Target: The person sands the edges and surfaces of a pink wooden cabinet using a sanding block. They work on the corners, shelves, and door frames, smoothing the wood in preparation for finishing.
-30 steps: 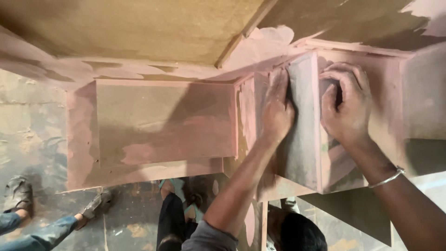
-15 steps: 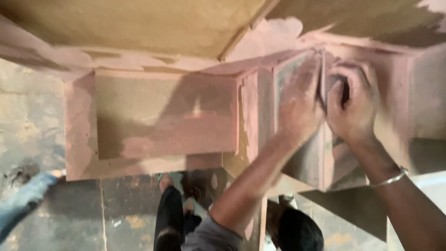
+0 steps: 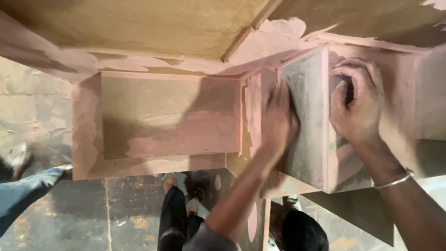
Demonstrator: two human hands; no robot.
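Note:
A wooden cabinet carcass [image 3: 162, 51], smeared with pink primer, fills the view with box-like compartments. My left hand [image 3: 278, 122] lies flat and blurred against the grey-brown face of an upright divider panel [image 3: 306, 139]. Whether it holds anything under the palm is hidden. My right hand [image 3: 357, 103], with a metal bangle [image 3: 395, 180] on the wrist, curls its fingers over the pink front edge of the same divider, inside the compartment to the right.
A square open compartment [image 3: 167, 118] sits to the left of my hands. Below lies a stained concrete floor [image 3: 74, 218]. A person's leg in blue jeans [image 3: 25, 193] enters at left. Dark-trousered legs [image 3: 174, 214] and a head of dark hair [image 3: 299, 232] are underneath.
My left hand has slid up and back down along the divider face and is now blurred. The leg in jeans at left has shifted. My right hand holds the same edge.

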